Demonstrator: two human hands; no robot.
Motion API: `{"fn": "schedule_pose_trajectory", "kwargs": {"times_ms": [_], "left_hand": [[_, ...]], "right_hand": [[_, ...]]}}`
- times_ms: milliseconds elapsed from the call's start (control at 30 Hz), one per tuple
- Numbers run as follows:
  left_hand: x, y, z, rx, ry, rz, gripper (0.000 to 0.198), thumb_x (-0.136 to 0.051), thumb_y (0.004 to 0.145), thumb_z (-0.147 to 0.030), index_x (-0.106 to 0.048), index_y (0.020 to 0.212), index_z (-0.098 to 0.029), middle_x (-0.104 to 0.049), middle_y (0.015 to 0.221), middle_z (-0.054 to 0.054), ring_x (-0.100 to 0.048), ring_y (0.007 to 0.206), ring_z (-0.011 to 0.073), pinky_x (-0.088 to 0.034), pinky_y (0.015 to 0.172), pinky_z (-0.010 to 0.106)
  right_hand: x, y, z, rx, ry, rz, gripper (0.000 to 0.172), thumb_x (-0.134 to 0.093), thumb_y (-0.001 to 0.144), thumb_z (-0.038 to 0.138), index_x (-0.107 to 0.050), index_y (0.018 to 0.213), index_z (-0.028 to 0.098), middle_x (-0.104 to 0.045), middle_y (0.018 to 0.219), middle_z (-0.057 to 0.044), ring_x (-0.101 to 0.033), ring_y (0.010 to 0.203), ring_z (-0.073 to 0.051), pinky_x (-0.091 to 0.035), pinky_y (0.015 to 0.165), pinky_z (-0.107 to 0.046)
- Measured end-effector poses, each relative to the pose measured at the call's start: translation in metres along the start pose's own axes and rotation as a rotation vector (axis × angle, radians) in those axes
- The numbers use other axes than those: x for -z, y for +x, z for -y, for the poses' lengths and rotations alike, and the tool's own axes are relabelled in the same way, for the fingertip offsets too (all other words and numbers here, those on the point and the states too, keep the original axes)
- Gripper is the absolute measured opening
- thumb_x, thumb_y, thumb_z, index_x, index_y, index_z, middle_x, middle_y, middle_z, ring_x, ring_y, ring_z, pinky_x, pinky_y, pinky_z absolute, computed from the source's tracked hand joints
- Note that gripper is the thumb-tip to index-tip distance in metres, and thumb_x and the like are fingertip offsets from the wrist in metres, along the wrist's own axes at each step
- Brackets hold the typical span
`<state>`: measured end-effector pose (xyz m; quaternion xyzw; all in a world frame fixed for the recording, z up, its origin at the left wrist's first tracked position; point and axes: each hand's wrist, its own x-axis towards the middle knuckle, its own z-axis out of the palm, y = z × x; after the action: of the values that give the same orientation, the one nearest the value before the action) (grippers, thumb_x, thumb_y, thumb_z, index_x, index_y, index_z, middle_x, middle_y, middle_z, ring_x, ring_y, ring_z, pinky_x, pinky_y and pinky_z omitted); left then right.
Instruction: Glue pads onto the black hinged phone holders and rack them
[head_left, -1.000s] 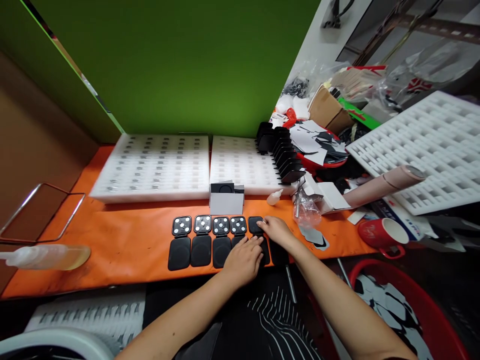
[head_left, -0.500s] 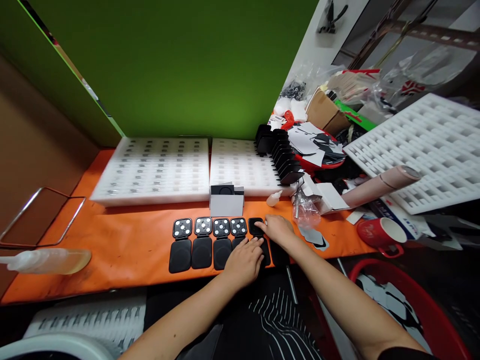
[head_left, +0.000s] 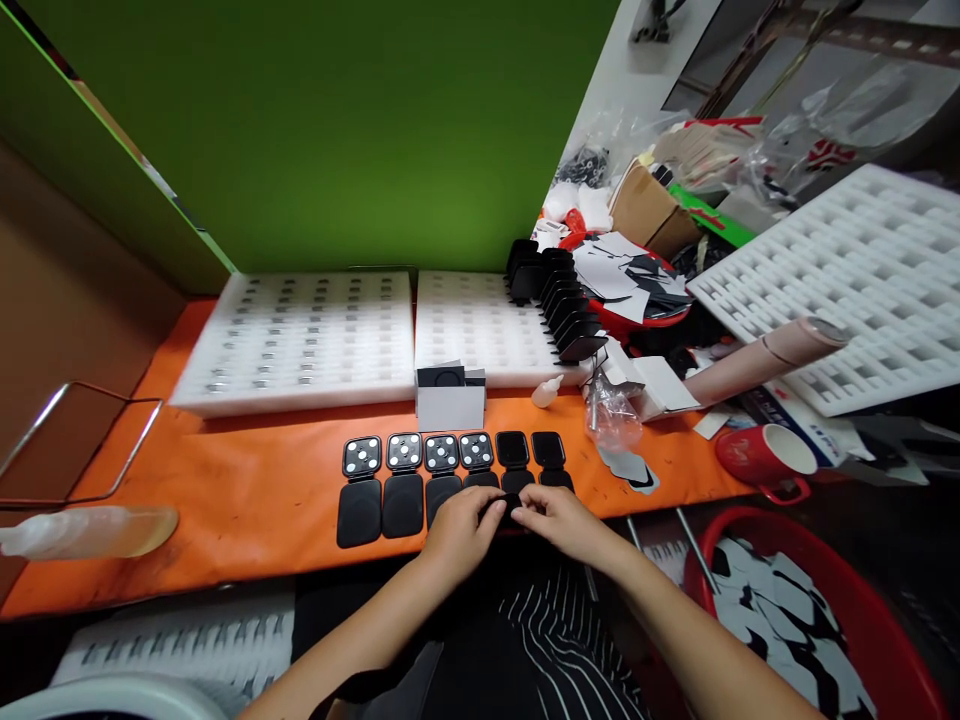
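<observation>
My left hand (head_left: 463,528) and my right hand (head_left: 561,518) meet at the table's front edge, fingers closed on a small dark piece (head_left: 511,506) between them. It is mostly hidden by the fingers, so its kind does not show. In front of them lies a row of hinged black square devices, unfolded flat. Several on the left have upper panels with white round dots, like this dotted panel (head_left: 362,457). The two at the right show plain dark upper panels, one being this plain panel (head_left: 548,450). My hands partly cover the lower black pads (head_left: 403,505) of the right-hand devices.
White foam trays (head_left: 300,340) stand at the back; black folded stands (head_left: 574,320) sit on the right one. Nearby are a stack of cards (head_left: 451,408), a small dropper bottle (head_left: 547,391), a squeeze bottle (head_left: 90,532), a red mug (head_left: 750,455) and a red basin (head_left: 892,640).
My right hand has left the plain upper panel and come down and nearer. My left hand has lifted from the lower pads, and both now hold a small dark piece together.
</observation>
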<state>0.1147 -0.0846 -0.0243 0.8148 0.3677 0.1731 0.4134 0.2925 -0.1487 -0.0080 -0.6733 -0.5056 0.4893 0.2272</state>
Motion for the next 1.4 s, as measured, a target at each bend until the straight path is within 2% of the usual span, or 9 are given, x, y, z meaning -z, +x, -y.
{"fn": "schedule_pose_trajectory", "kwargs": {"times_ms": [133,233,333,433,600,800,900,1100,1400], "left_hand": [[0.001,-0.009,0.014,-0.119,0.164,-0.082,0.032,-0.043,0.087,-0.023,-0.056,0.116,-0.02,-0.066,0.11,0.007,-0.062,0.1,0.0205,-0.051,0.087,0.036],[-0.005,-0.014,0.02,-0.221,0.316,-0.05,0.034,-0.045,0.086,-0.022,-0.055,0.119,-0.019,-0.059,0.124,0.009,-0.055,0.113,0.024,-0.046,0.097,0.044],[-0.013,-0.017,0.025,-0.226,0.401,-0.021,0.039,-0.049,0.085,-0.024,-0.051,0.124,-0.02,-0.052,0.133,0.009,-0.047,0.124,0.0257,-0.039,0.103,0.048],[-0.016,-0.017,0.028,-0.214,0.408,-0.006,0.042,-0.049,0.086,-0.026,-0.049,0.127,-0.021,-0.049,0.136,0.008,-0.043,0.127,0.024,-0.038,0.105,0.046],[-0.015,-0.017,0.029,-0.207,0.405,0.01,0.041,-0.05,0.086,-0.026,-0.05,0.127,-0.021,-0.048,0.137,0.007,-0.043,0.127,0.024,-0.037,0.106,0.046],[-0.017,-0.018,0.031,-0.215,0.404,-0.001,0.041,-0.049,0.086,-0.026,-0.049,0.127,-0.022,-0.048,0.137,0.007,-0.042,0.128,0.0233,-0.037,0.106,0.046],[-0.017,-0.018,0.032,-0.217,0.402,-0.003,0.041,-0.049,0.086,-0.026,-0.049,0.127,-0.021,-0.048,0.137,0.007,-0.042,0.128,0.0233,-0.037,0.106,0.046],[-0.016,-0.017,0.031,-0.212,0.398,0.001,0.04,-0.049,0.086,-0.027,-0.05,0.126,-0.022,-0.049,0.136,0.006,-0.043,0.127,0.0238,-0.037,0.106,0.046],[-0.014,-0.017,0.029,-0.226,0.4,-0.006,0.039,-0.048,0.087,-0.026,-0.051,0.125,-0.02,-0.049,0.136,0.006,-0.045,0.126,0.0246,-0.039,0.105,0.046]], "right_hand": [[0.015,0.032,0.001,-0.012,0.15,-0.06,0.021,-0.051,0.079,0.04,-0.048,0.074,0.02,-0.059,0.065,0.001,-0.054,0.06,-0.014,-0.039,0.057,-0.024],[0.016,0.059,0.009,0.09,-0.064,-0.142,0.024,-0.049,0.08,0.04,-0.048,0.066,0.019,-0.056,0.065,0.001,-0.05,0.061,-0.013,-0.036,0.058,-0.025],[0.011,0.078,0.017,0.125,-0.249,-0.112,0.027,-0.047,0.081,0.036,-0.045,0.06,0.019,-0.053,0.062,0.002,-0.048,0.06,-0.013,-0.032,0.057,-0.025],[0.007,0.088,0.019,0.1,-0.301,-0.074,0.026,-0.046,0.081,0.036,-0.046,0.061,0.019,-0.055,0.063,0.001,-0.049,0.061,-0.013,-0.032,0.058,-0.025],[0.011,0.096,0.016,0.083,-0.323,-0.011,0.025,-0.046,0.082,0.037,-0.05,0.065,0.019,-0.056,0.065,0.001,-0.047,0.061,-0.013,-0.032,0.057,-0.024],[0.016,0.098,0.019,0.162,-0.275,0.082,0.025,-0.046,0.082,0.036,-0.054,0.068,0.018,-0.058,0.068,0.001,-0.049,0.063,-0.013,-0.034,0.06,-0.024],[0.014,0.099,0.02,0.146,-0.31,0.064,0.024,-0.046,0.082,0.035,-0.055,0.067,0.018,-0.058,0.066,0.001,-0.049,0.061,-0.013,-0.033,0.057,-0.024],[0.01,0.103,0.026,0.01,-0.46,0.005,0.027,-0.048,0.081,0.036,-0.054,0.063,0.018,-0.057,0.062,-0.001,-0.048,0.056,-0.014,-0.03,0.053,-0.025],[0.009,0.106,0.041,-0.054,-0.603,0.016,0.032,-0.05,0.082,0.04,-0.053,0.058,0.019,-0.058,0.06,-0.003,-0.049,0.055,-0.015,-0.028,0.052,-0.025]]}}
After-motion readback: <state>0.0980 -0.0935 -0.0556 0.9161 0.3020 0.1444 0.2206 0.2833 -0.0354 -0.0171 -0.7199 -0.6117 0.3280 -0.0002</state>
